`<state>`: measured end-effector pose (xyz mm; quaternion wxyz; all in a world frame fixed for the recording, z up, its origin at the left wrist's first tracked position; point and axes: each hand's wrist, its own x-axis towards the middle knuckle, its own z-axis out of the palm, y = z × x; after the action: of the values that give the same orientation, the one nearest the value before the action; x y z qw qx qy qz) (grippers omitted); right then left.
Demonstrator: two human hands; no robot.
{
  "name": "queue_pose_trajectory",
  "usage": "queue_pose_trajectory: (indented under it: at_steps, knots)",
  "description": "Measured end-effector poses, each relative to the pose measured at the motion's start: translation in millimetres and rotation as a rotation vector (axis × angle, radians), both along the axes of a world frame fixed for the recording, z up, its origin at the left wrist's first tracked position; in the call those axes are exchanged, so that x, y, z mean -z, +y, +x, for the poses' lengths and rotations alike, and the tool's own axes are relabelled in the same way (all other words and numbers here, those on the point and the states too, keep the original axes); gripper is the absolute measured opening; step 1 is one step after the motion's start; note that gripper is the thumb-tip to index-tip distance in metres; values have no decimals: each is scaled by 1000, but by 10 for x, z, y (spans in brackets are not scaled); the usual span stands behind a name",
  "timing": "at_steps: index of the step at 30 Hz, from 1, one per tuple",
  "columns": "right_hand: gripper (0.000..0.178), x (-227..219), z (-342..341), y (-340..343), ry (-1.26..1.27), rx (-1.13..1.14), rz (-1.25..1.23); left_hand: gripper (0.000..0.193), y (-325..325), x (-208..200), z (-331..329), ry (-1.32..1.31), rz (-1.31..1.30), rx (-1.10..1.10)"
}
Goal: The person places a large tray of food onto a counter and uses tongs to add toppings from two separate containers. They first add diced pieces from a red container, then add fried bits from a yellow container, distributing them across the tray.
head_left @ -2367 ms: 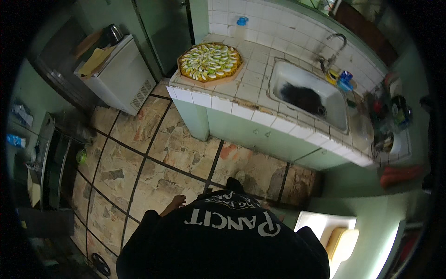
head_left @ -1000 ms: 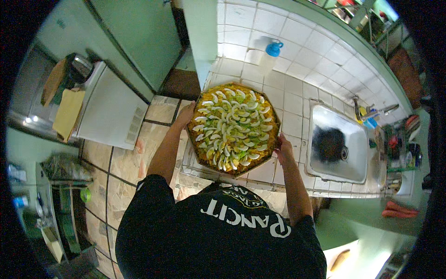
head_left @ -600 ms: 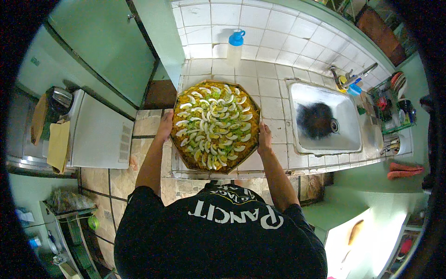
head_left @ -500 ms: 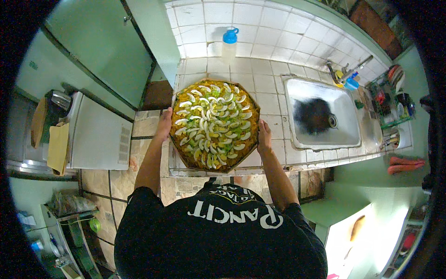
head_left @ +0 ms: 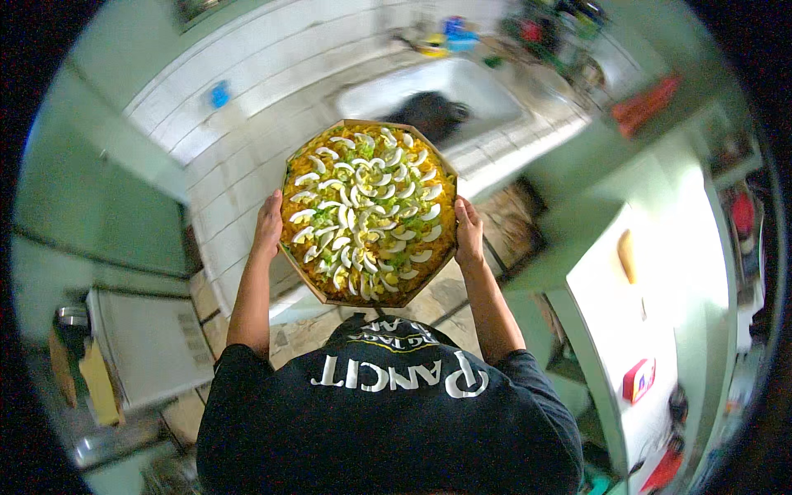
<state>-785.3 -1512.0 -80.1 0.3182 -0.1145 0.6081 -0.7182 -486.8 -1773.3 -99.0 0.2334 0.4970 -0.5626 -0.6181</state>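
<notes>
In front of my chest is an octagonal brown tray [head_left: 320, 299], heaped with an orange-yellow dish [head_left: 299, 262] that looks like noodles. White egg slices [head_left: 363, 195] and shredded pale-green vegetable [head_left: 318, 216] cover its top. My left hand [head_left: 268, 226] grips the tray's left edge, and my right hand [head_left: 468, 231] grips the right edge. The fingers of both hands are partly hidden at or under the rim. Held level, the tray overlaps the front part of the tiled counter [head_left: 247, 216] in view.
Beyond the tray lie a white sink [head_left: 356, 101] with a dark patch inside and a blurred blue-capped bottle [head_left: 219, 94]. A brightly lit white table [head_left: 606, 318] with a red box [head_left: 639, 379] stands right. A white appliance [head_left: 153, 346] stands left.
My body has turned to the right, carrying the tray in both hands away from the counter. Sink and bottle have shifted left in view; the white table shows more. Both hands keep their hold.
</notes>
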Motion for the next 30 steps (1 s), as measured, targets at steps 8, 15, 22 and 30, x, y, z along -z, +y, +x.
queue_pose_trajectory:
  at_steps: [8, 15, 22, 30]
  knots:
    - [35, -119, 64, -121, 146, 11, -33, 72, 98, -49, 155, -23, -96, -115]
    - [29, -314, 392, -66, 130, 83, -143, 53, -162, 37, 210, 285, -136, 45]
    - [31, -278, 456, 217, 173, 203, -149, 45, -117, -6, -114, 419, -147, 140]
    - [33, 36, 663, 281, 145, 303, -152, 43, -274, 158, -170, 400, -238, 221]
